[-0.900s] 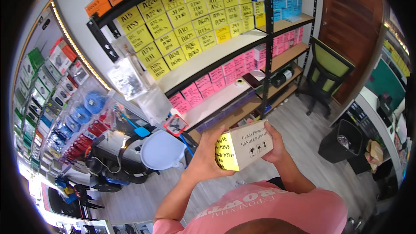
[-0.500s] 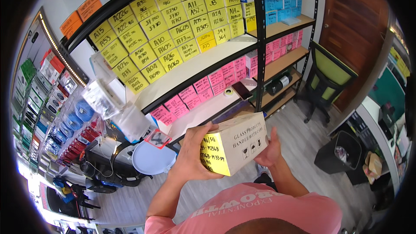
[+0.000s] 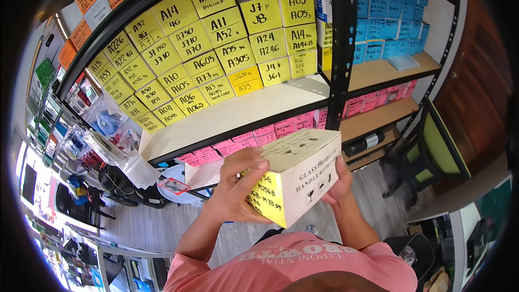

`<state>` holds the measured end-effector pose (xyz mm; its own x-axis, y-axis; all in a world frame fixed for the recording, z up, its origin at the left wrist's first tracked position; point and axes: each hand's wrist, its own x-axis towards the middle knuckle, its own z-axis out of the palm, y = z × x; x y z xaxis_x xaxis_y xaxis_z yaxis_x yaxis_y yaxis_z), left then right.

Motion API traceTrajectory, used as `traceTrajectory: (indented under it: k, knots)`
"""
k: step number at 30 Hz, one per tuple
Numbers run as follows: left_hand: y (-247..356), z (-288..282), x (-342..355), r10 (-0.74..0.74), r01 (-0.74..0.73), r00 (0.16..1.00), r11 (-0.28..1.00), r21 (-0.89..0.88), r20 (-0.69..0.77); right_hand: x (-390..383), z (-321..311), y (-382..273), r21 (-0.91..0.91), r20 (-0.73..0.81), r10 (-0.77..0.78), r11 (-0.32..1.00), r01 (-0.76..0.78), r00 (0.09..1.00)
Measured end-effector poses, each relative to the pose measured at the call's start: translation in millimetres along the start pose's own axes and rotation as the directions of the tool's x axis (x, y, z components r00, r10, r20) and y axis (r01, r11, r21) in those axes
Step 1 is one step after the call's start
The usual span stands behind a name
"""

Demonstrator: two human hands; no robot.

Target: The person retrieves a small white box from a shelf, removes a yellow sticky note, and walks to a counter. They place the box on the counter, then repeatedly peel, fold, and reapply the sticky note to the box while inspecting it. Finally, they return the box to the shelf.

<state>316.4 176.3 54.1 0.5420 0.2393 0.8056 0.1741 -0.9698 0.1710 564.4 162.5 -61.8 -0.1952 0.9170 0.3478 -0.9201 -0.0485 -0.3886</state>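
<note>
A white cardboard box [image 3: 312,181] with printed handling symbols is held up between my two hands, in front of my pink shirt. Its left end carries a yellow label [image 3: 268,197] with handwriting. My left hand [image 3: 233,186] wraps that labelled end, thumb and fingers on its edges. On the box's far right side, my right hand [image 3: 339,181] grips it, with part of its fingers hidden behind the cardboard. Beyond the box, rows of yellow-labelled boxes [image 3: 216,48] stand stacked on a shelf. A gap shows in the top row, above one of those boxes.
The white shelf board [image 3: 238,111] runs in front of the stacks, over pink-labelled boxes [image 3: 259,136]. A black upright post [image 3: 339,48] divides it from blue-labelled boxes [image 3: 389,27]. At right stands a green-backed chair [image 3: 440,140]; plastic packets [image 3: 127,162] hang at left.
The view has shifted closer to the shelves. The box stays in both hands and has tilted so more of its top face shows.
</note>
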Motion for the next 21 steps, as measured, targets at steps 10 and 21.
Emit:
traceTrajectory:
  k: [10, 21]
  knots:
    - [-149, -7, 148, -0.086, -0.059, 0.985, 0.641, 0.766, 0.148, 12, -54, -22, 0.180, -0.314, -0.104, 0.970, 0.166, 0.944]
    - [-236, 13, 218, -0.038, 0.125, 0.992, 0.458, 0.880, -0.122, 33, -78, -93, -0.020, -0.312, -0.276, 0.959, 0.284, 0.909]
